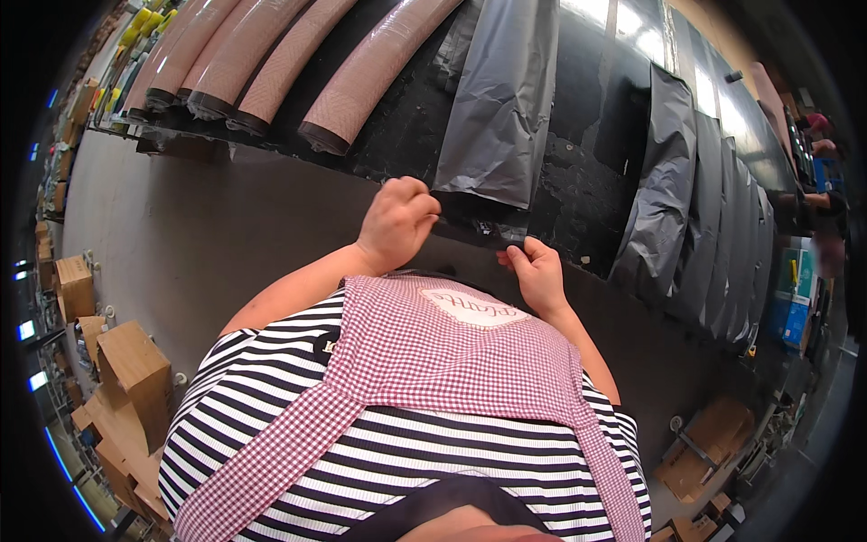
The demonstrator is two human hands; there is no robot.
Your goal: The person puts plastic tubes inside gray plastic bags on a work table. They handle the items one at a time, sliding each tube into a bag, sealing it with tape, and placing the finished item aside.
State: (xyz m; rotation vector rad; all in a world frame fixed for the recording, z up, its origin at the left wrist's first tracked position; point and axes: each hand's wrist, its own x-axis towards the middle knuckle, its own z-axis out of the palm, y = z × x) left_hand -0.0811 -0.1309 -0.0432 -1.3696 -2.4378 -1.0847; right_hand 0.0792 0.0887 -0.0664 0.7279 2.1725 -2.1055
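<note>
My left hand [396, 221] is curled into a fist at the near end of a grey plastic mailer bag [501, 99] that lies on the black table [578, 194]. Its fingers pinch the bag's dark lower edge [474, 221]. My right hand [537, 271] pinches the same edge a little to the right, thumb and forefinger closed on it. Both hands sit close together just past my striped shirt and checked apron.
Several pink rolls [271, 59] lie across the table's far left. More grey bags [668, 181] overlap in a row to the right. Cardboard boxes [126, 361] stand on the floor at left and lower right. Another person's arm [817, 203] shows at the far right.
</note>
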